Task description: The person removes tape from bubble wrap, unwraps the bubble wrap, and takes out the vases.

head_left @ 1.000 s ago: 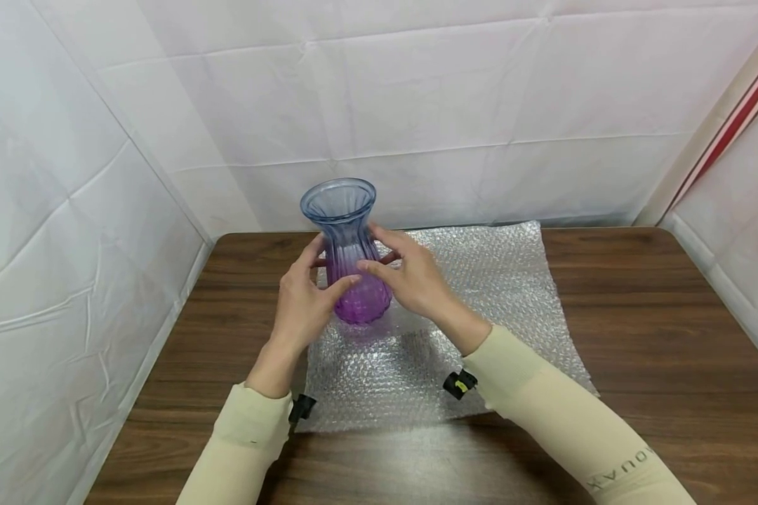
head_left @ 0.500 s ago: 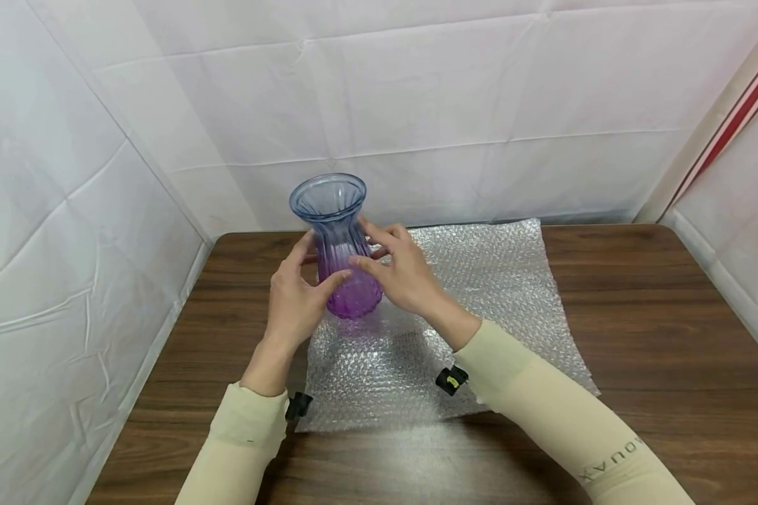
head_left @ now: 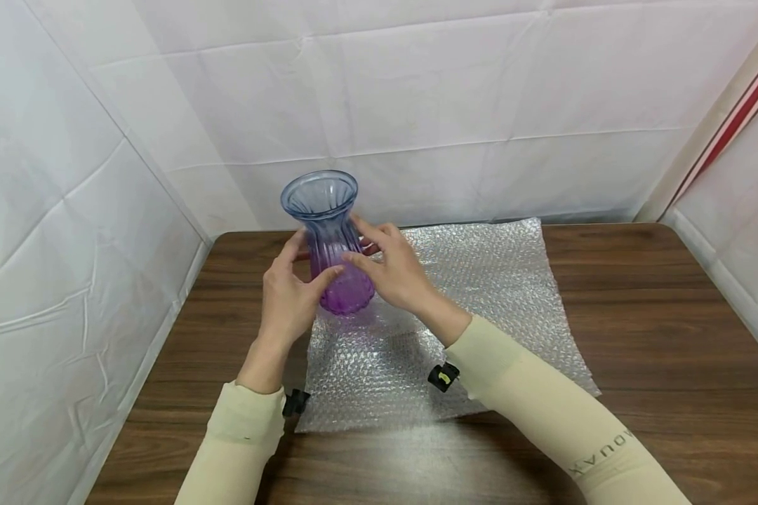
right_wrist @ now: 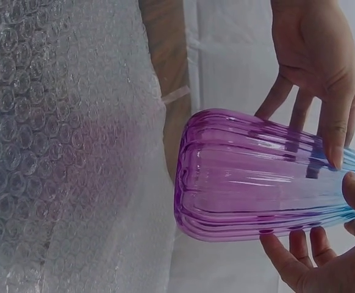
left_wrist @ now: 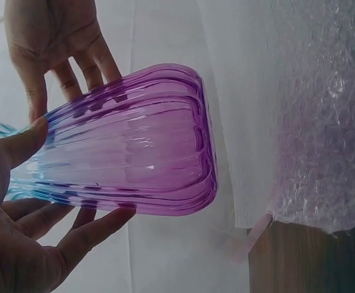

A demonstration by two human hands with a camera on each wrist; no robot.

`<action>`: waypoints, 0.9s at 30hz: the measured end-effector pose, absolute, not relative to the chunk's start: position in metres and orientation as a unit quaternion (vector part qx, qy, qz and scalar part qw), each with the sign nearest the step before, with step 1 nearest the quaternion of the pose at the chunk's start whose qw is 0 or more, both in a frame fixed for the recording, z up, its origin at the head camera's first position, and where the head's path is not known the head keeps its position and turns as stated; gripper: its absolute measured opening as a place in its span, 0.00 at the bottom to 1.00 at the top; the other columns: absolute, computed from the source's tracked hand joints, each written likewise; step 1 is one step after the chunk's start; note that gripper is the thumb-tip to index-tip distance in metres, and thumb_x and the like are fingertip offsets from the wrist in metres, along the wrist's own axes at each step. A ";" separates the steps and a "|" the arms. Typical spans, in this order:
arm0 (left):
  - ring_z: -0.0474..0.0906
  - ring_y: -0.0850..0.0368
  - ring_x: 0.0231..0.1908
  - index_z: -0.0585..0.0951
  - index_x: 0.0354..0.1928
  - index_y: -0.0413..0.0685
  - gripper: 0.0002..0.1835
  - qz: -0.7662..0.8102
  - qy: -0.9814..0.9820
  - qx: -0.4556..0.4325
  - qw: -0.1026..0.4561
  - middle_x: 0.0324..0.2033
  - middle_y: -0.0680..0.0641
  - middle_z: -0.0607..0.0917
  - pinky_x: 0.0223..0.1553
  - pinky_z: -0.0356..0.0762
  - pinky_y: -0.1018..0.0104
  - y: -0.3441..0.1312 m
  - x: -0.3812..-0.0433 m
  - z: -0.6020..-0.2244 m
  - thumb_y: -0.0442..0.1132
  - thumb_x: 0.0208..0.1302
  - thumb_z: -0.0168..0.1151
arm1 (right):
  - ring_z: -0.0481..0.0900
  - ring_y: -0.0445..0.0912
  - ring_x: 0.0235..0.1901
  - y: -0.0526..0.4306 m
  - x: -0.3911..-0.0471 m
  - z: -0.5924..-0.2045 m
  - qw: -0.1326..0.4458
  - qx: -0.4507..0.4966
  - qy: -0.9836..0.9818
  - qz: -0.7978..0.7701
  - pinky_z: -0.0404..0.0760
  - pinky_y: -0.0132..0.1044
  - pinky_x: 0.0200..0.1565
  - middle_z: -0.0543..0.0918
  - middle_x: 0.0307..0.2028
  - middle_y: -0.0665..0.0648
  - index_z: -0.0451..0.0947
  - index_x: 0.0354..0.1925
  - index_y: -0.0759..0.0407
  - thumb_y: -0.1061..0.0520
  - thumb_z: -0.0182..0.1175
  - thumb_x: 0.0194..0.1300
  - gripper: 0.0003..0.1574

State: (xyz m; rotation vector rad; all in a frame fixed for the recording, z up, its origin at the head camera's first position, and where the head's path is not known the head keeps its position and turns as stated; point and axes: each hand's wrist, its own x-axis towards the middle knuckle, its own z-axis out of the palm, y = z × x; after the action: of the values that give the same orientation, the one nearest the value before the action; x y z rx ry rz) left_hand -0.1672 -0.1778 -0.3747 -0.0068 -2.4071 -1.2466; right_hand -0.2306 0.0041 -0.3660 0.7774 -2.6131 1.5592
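A ribbed glass vase [head_left: 347, 291], blue at its flared rim and fading to purple at the base, is held upright between both hands. My left hand [head_left: 286, 298] grips its left side, thumb across the front and fingers spread along the glass. From the other side my right hand [head_left: 396, 272] holds it, its thumb also on the front. Both wrist views show a gap between the base of the vase [left_wrist: 135, 146] and the bubble wrap [right_wrist: 55, 152]. Some fingertips behind the vase are seen only through the glass.
The bubble wrap sheet lies flat over the middle of a dark wooden table [head_left: 657, 308], under the vase. A translucent strip [left_wrist: 251, 241] shows at the sheet's edge. White sheeting [head_left: 429, 105] hangs behind the table and at both sides.
Both hands have carried the vase a little to the left and slightly up in the head view, keeping their grip. The bubble wrap has stayed in place.
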 end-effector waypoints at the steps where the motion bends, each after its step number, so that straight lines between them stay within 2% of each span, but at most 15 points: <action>1: 0.79 0.42 0.61 0.67 0.77 0.47 0.46 -0.450 -0.867 -0.003 0.215 0.64 0.41 0.82 0.56 0.81 0.43 -0.179 -0.167 -0.375 0.45 0.60 0.78 | 0.82 0.53 0.53 0.003 -0.231 -0.366 0.002 0.249 -0.832 0.496 0.85 0.45 0.49 0.75 0.55 0.62 0.60 0.79 0.41 0.46 0.65 0.72 0.43; 7: 0.80 0.42 0.60 0.68 0.76 0.46 0.44 -0.448 -0.865 -0.001 0.225 0.62 0.40 0.83 0.55 0.82 0.43 -0.183 -0.169 -0.375 0.46 0.61 0.78 | 0.81 0.53 0.54 -0.003 -0.233 -0.367 0.000 0.254 -0.829 0.499 0.85 0.44 0.49 0.74 0.54 0.62 0.60 0.79 0.40 0.47 0.65 0.73 0.43; 13: 0.81 0.41 0.60 0.67 0.77 0.46 0.45 -0.453 -0.862 0.013 0.228 0.65 0.40 0.81 0.50 0.86 0.44 -0.188 -0.170 -0.376 0.46 0.61 0.78 | 0.80 0.52 0.54 -0.010 -0.236 -0.368 -0.013 0.257 -0.830 0.495 0.85 0.43 0.49 0.74 0.55 0.62 0.58 0.80 0.40 0.49 0.63 0.75 0.42; 17: 0.81 0.41 0.60 0.68 0.77 0.46 0.44 -0.460 -0.857 0.020 0.232 0.66 0.41 0.81 0.50 0.85 0.43 -0.191 -0.171 -0.378 0.45 0.60 0.78 | 0.81 0.53 0.55 -0.014 -0.237 -0.367 -0.015 0.258 -0.832 0.490 0.85 0.43 0.49 0.74 0.57 0.64 0.58 0.80 0.41 0.49 0.62 0.75 0.42; 27: 0.81 0.42 0.59 0.72 0.74 0.47 0.41 -0.464 -0.848 0.039 0.254 0.64 0.41 0.82 0.51 0.84 0.43 -0.198 -0.175 -0.381 0.43 0.59 0.79 | 0.80 0.48 0.48 -0.027 -0.240 -0.368 -0.026 0.252 -0.845 0.470 0.84 0.37 0.41 0.71 0.62 0.59 0.54 0.81 0.37 0.47 0.59 0.77 0.42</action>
State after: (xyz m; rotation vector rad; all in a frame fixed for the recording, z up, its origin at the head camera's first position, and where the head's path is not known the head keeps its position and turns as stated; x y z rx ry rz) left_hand -0.1751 -0.1979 -0.3813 0.1068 -2.3033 -1.2597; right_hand -0.2395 -0.0274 -0.3679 0.8036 -2.7014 1.5028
